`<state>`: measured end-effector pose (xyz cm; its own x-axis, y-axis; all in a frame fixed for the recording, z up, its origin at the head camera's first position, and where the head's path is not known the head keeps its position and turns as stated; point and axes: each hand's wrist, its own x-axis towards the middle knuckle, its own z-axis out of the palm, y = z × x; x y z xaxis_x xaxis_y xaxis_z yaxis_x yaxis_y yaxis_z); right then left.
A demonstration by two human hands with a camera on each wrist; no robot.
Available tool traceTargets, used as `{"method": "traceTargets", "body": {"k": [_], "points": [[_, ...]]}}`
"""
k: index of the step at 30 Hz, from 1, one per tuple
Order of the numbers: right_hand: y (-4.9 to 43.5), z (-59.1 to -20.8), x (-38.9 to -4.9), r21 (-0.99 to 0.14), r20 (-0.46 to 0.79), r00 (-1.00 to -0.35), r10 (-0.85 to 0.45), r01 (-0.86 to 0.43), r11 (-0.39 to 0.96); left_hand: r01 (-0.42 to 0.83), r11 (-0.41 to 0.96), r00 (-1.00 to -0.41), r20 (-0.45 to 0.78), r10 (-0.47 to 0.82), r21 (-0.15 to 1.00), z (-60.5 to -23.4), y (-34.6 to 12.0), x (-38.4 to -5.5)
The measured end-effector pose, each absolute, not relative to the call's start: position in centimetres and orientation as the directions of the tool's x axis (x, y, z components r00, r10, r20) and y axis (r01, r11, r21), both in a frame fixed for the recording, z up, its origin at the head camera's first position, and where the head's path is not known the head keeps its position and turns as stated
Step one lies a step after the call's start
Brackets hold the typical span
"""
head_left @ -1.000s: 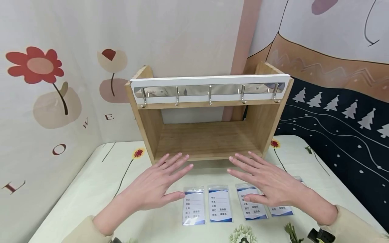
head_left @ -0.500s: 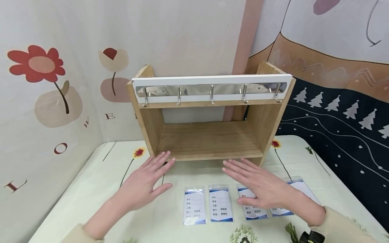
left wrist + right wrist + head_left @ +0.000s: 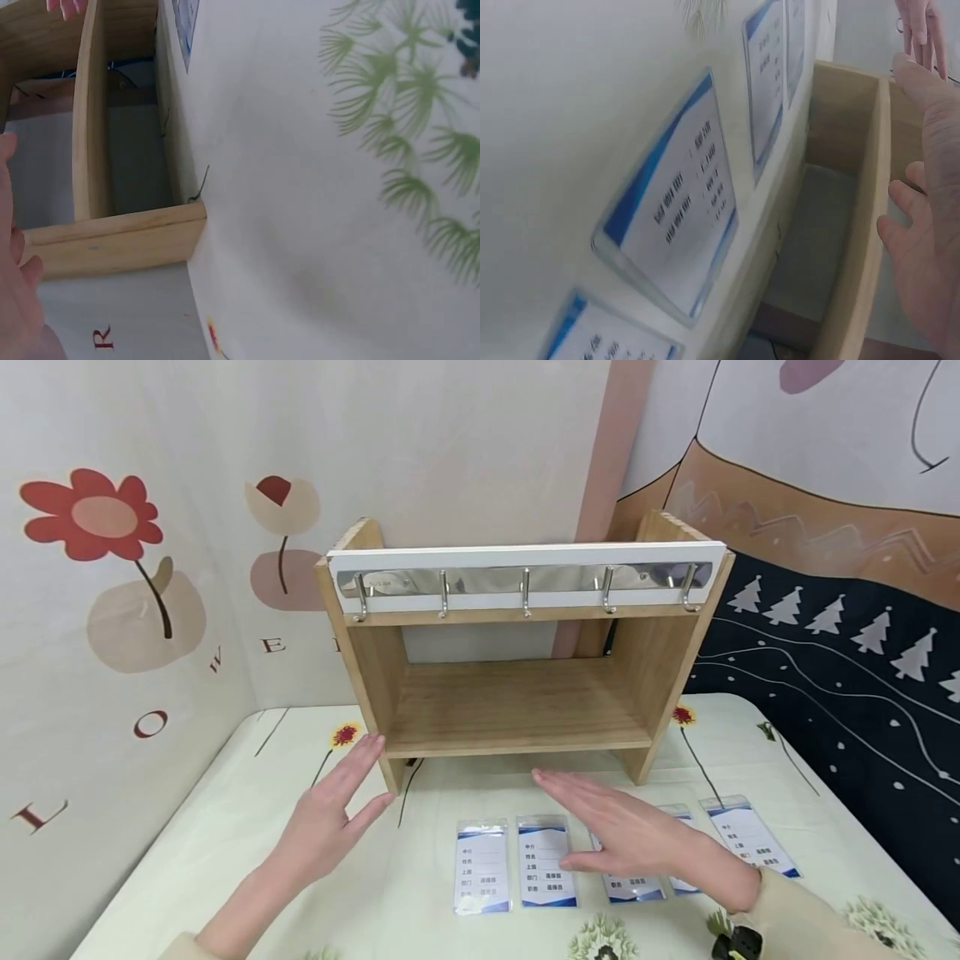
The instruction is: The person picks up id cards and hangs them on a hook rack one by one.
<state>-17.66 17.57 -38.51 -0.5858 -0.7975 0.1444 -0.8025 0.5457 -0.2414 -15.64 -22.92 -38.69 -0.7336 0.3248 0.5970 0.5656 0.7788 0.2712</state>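
My left hand [image 3: 326, 818] hovers with fingers straight and thumb spread, its fingertips overlapping the lower left corner of the wooden shelf [image 3: 517, 702]; I cannot tell if they touch. In front of the shelf, my right hand [image 3: 618, 827] is held flat above the table and partly hides the badge cards beneath it. Neither hand holds anything. Several white and blue badge cards in clear sleeves lie in a row, among them a left card [image 3: 482, 870], the card beside it [image 3: 546, 865] and a far right card [image 3: 752, 839]. The right wrist view shows a card [image 3: 679, 195] close up.
A white rail [image 3: 465, 558] with a metal strip and several hooks [image 3: 526, 592] runs across the shelf's upper front. The tablecloth [image 3: 375, 893] has printed flowers. Patterned curtains [image 3: 480, 443] stand behind, and a dark printed cloth [image 3: 840, 710] lies to the right.
My left hand has moved left, from the shelf's front edge to its left corner. My right hand has shifted left and slightly down, uncovering the far right card. The cards and shelf stay put.
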Motion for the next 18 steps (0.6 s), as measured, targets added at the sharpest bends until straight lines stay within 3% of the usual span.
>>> {"method": "traceTargets", "body": {"k": [9, 18], "points": [[15.7, -40.0, -18.4, -0.329, 0.146, -0.607, -0.781, -0.774, 0.540, 0.488, 0.746, -0.756, 0.646, 0.103, 0.452, -40.1, -23.3, -16.1], [13.5, -41.4, -19.1, -0.377, 0.051, -0.639, -0.768, -0.724, 0.577, 0.430, 0.690, -0.820, 0.571, 0.028, 0.583, -41.2, -22.9, -17.0]]}}
